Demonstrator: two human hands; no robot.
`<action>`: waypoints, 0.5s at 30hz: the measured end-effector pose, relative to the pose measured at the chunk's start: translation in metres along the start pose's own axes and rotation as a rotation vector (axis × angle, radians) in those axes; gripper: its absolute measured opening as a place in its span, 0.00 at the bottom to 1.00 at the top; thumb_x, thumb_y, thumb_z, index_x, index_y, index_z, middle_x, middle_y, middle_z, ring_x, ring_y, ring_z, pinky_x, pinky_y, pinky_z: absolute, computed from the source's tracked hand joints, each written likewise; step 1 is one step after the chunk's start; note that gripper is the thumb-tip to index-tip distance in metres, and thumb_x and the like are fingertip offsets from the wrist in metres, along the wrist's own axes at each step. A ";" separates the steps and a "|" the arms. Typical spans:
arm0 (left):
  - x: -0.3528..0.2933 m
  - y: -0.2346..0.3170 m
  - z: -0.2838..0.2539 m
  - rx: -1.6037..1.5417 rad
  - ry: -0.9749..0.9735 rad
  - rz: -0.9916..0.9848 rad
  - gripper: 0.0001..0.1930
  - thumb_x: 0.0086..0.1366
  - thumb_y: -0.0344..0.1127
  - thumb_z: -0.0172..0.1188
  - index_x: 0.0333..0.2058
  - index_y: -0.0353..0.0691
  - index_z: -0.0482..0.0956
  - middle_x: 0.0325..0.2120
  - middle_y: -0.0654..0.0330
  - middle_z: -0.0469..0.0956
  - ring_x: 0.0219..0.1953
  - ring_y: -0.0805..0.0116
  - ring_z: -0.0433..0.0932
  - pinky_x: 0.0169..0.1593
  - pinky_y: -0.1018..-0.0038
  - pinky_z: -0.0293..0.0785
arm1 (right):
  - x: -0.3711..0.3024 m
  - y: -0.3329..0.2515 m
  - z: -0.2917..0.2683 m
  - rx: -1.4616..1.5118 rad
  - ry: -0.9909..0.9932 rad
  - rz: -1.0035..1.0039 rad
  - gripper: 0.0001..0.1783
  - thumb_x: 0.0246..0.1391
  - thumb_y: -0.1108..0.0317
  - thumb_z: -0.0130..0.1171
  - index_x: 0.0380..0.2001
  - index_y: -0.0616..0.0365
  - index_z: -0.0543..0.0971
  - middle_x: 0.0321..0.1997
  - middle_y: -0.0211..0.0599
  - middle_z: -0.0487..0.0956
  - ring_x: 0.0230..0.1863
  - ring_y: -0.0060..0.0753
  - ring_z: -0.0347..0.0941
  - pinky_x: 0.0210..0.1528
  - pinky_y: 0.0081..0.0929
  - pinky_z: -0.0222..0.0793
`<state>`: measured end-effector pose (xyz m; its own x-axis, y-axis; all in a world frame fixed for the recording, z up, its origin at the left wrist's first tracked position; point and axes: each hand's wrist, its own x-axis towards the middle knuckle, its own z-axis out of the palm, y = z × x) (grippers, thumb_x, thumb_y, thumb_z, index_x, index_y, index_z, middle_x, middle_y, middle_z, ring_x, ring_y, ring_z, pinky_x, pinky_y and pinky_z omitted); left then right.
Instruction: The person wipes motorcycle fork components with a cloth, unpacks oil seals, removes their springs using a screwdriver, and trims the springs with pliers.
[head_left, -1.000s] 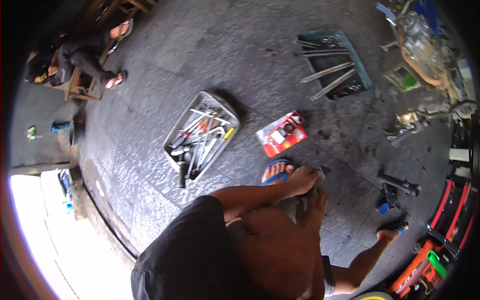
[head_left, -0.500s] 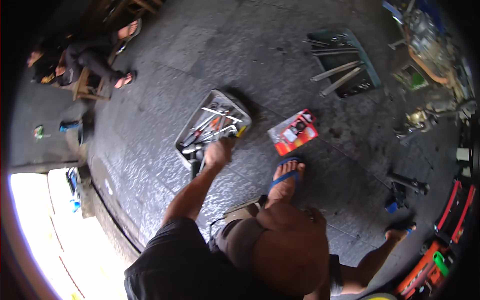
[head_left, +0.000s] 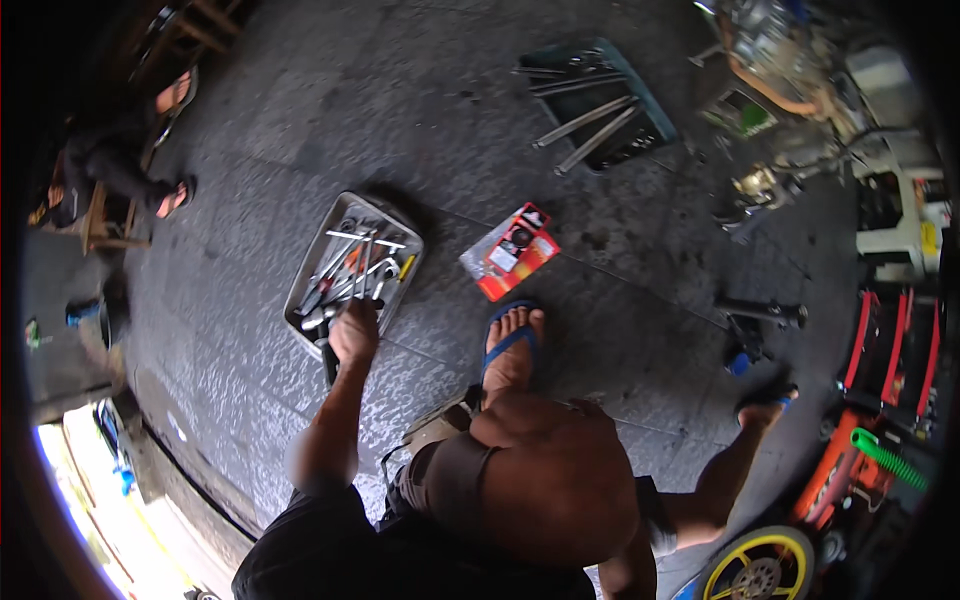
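Observation:
My left hand (head_left: 353, 332) is closed over the near right edge of a grey metal tray (head_left: 420, 232). What its fingers hold is hidden; a dark piece shows beside the knuckles. In the tray lie several wrenches, a long bright rod (head_left: 340, 236) across the far end, and a yellow-handled tool (head_left: 407, 267). A black handle (head_left: 328, 362) juts over the tray's near edge, left of my hand. Near my bare bent knee (head_left: 560, 470), a small part of what looks like my right hand (head_left: 590, 407) shows; its fingers cannot be made out.
A red blister package (head_left: 510, 252) lies right of the tray, beyond my sandaled foot (head_left: 508, 350). Farther off is a blue-green tray (head_left: 655, 100) with long metal bars. Engine parts (head_left: 755, 185), a red rack (head_left: 905, 340) and a yellow wheel (head_left: 795, 545) line the right. A seated person (head_left: 125, 165) is far left.
The whole view has shifted, so tray and package now appear farther left. My left hand has moved from beside the yellow-handled tool back toward the tray's near end.

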<state>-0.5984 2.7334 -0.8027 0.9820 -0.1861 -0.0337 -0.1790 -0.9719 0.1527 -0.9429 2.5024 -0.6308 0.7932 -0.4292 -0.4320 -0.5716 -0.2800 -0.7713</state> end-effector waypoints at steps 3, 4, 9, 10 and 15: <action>0.012 0.041 -0.025 -0.080 -0.084 -0.112 0.21 0.67 0.52 0.53 0.27 0.41 0.83 0.33 0.47 0.83 0.37 0.44 0.81 0.43 0.50 0.74 | -0.009 0.011 -0.004 0.029 0.011 0.046 0.21 0.61 0.51 0.55 0.48 0.53 0.78 0.40 0.34 0.80 0.38 0.26 0.77 0.46 0.28 0.71; 0.013 0.047 -0.025 0.011 -0.017 -0.095 0.21 0.66 0.52 0.54 0.29 0.39 0.84 0.41 0.46 0.81 0.45 0.45 0.78 0.49 0.49 0.70 | -0.011 0.014 -0.004 0.036 0.005 0.048 0.21 0.60 0.50 0.55 0.49 0.53 0.78 0.41 0.34 0.80 0.38 0.26 0.77 0.46 0.28 0.71; 0.012 0.052 -0.011 0.123 0.436 0.094 0.23 0.61 0.46 0.60 0.49 0.36 0.78 0.50 0.49 0.74 0.56 0.50 0.68 0.59 0.52 0.62 | -0.008 0.026 0.015 0.032 -0.087 0.014 0.25 0.59 0.46 0.55 0.52 0.51 0.76 0.44 0.33 0.80 0.42 0.24 0.77 0.51 0.26 0.69; 0.011 0.063 -0.019 0.004 0.504 0.132 0.22 0.60 0.44 0.60 0.50 0.37 0.76 0.47 0.49 0.75 0.53 0.52 0.71 0.56 0.53 0.65 | -0.005 0.031 0.018 0.027 -0.106 -0.001 0.26 0.59 0.45 0.55 0.52 0.51 0.76 0.45 0.33 0.80 0.43 0.23 0.76 0.51 0.26 0.69; -0.043 0.102 -0.011 0.047 -0.048 0.371 0.20 0.68 0.49 0.54 0.20 0.46 0.81 0.17 0.55 0.77 0.24 0.54 0.77 0.36 0.55 0.63 | 0.036 0.087 0.002 -0.011 -0.130 -0.054 0.31 0.57 0.41 0.55 0.55 0.49 0.75 0.48 0.32 0.80 0.46 0.21 0.76 0.56 0.25 0.68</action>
<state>-0.6583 2.6436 -0.7744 0.8462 -0.5320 -0.0310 -0.5254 -0.8426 0.1177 -0.9634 2.4643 -0.7146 0.8430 -0.2988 -0.4472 -0.5289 -0.3092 -0.7904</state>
